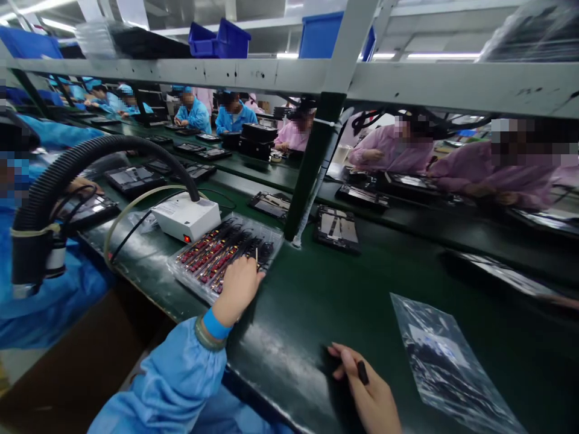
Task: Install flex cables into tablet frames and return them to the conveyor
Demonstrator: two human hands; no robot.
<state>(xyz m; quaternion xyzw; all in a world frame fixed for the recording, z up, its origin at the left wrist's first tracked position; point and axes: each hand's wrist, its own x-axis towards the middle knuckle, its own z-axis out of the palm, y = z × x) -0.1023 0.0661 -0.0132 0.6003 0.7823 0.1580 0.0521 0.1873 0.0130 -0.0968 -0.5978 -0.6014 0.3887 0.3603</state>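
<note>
My left hand (240, 284) reaches over the right part of a clear plastic tray (199, 288), back of the hand up, with its fingers curled down. Rows of small red and black electronic parts with black leads (212, 253) fill the tray. A thin pale stick (257, 255) stands up by my left fingertips; what they grip is hidden. Close to the front edge, my right hand (368, 386) is closed round a slim black pen-like tool (362, 372), of which only the end shows. Right of that hand lies a clear plastic bag (447, 355) with dark contents.
A white box (187, 217) with a lit red switch stands behind the tray. A black corrugated hose (104, 144) arches at left. A green post (312, 175) rises from the bench, beside a flat device (337, 228). Co-workers in blue and pink sit around.
</note>
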